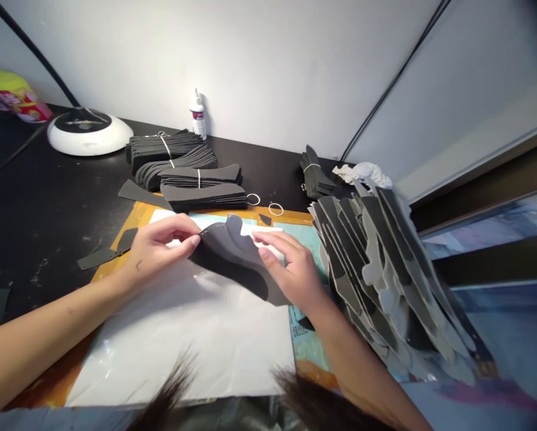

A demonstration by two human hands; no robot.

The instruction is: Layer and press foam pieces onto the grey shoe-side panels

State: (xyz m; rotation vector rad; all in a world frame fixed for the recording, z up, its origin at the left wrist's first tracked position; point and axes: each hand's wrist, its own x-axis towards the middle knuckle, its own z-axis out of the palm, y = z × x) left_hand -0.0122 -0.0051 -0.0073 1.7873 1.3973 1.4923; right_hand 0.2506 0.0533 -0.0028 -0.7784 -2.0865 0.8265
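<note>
A curved, flat grey-and-black cut piece of sheet material (234, 254) is tilted above a white sheet (196, 341). My left hand (167, 242) pinches its upper left edge between thumb and forefinger. At the other end, my right hand (290, 266) grips the right side, thumb and fingers bent around the edge; its lower fingers are partly hidden. Small holes show along the piece's upper left edge, and a lighter rounded tab sticks up at the top. The piece's underside cannot be seen.
Banded bundles of dark strips (200, 176) lie behind my hands, with a smaller bundle (315, 176) farther right. Many similar cut pieces (376, 269) stand stacked at right. White rings (276, 209), loose dark scraps (100, 257), a white bottle (198, 117) and a lamp base (91, 134) surround the work area.
</note>
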